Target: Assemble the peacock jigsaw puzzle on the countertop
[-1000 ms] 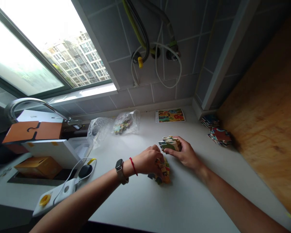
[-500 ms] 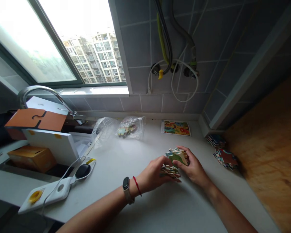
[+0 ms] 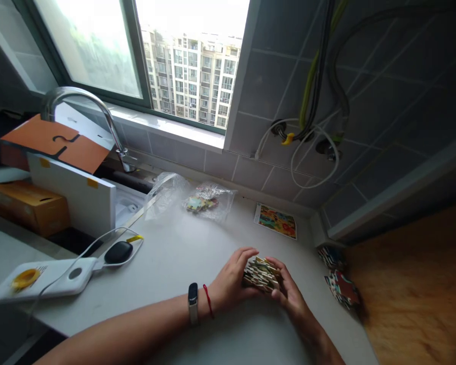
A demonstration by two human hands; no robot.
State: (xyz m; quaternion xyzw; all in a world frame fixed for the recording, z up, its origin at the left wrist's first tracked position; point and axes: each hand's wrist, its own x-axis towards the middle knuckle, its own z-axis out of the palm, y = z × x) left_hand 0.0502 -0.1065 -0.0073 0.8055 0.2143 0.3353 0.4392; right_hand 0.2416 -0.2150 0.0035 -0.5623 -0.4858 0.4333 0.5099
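Between my left hand [image 3: 231, 281] and my right hand [image 3: 289, 288] sits a stack of wooden jigsaw puzzle pieces [image 3: 261, 275], gripped from both sides just above the white countertop [image 3: 182, 268]. The pieces show painted edges and lie unevenly. My hands hide the stack's ends. A dark wristband [image 3: 192, 302] and a red string [image 3: 209, 302] circle my left wrist. Two smaller piles of puzzle pieces [image 3: 342, 289] lie to the right of my right hand, near the wooden board.
A colourful picture card [image 3: 275, 221] and a plastic bag with puzzle pieces [image 3: 207, 202] lie toward the wall. At left stand a white board [image 3: 72, 195], a cardboard box [image 3: 26, 208], a white power bank [image 3: 45, 278] and a black earbud case [image 3: 118, 252]. A wooden board [image 3: 414, 289] rises at right.
The two separate bunches of pieces, one per hand, have come together into one stack between my hands. The camera view has swung, shifting the window and wall leftward and upward.
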